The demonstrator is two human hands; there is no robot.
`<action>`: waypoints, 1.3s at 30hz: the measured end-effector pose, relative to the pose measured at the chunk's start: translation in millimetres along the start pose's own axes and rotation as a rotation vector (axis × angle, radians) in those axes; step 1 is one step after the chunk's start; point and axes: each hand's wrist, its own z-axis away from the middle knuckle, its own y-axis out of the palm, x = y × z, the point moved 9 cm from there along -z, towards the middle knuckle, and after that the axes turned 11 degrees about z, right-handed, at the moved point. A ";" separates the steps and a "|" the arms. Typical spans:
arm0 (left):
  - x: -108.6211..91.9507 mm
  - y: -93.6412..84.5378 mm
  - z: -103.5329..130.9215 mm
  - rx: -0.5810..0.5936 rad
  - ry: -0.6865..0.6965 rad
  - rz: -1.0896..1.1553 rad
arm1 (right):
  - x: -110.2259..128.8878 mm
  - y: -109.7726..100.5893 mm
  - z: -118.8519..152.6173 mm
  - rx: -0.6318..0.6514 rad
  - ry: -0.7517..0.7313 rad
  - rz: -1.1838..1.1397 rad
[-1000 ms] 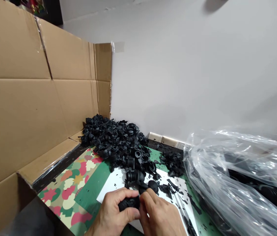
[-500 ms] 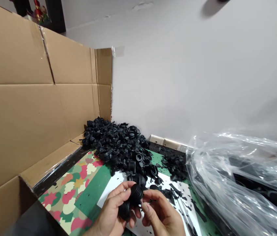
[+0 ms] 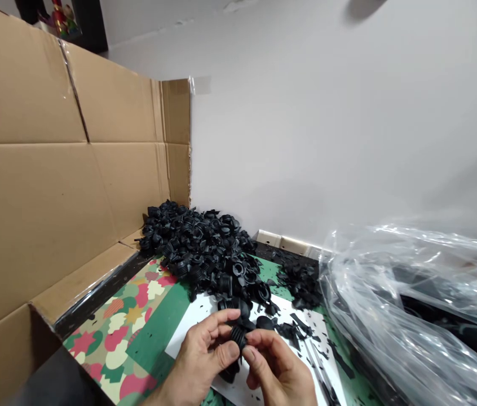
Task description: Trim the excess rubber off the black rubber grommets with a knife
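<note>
A ribbed black piece (image 3: 237,336) sits at the bottom centre of the frame, gripped by the left hand (image 3: 202,355); the right hand (image 3: 278,363) pinches its right edge. Beneath lies a white sheet (image 3: 184,324); black parts (image 3: 202,242) heap up beyond, clear plastic (image 3: 359,293) fills the lower right, cardboard (image 3: 31,197) the left.

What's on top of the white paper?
Black scraps and a slim, shiny tool lie on the white paper. The left hand and right hand cover some, so anything beneath them is hidden.
</note>
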 end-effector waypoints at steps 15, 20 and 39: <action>-27.5 7.4 6.7 -0.127 0.155 -0.552 | -2.0 16.9 -0.6 0.133 0.227 -0.241; -18.3 8.3 2.9 -0.110 0.099 -0.476 | -20.0 33.8 4.2 0.256 0.328 -0.379; 5.2 -47.1 -5.8 -0.436 -0.100 0.489 | -53.2 -66.1 -30.0 -0.153 0.488 -0.516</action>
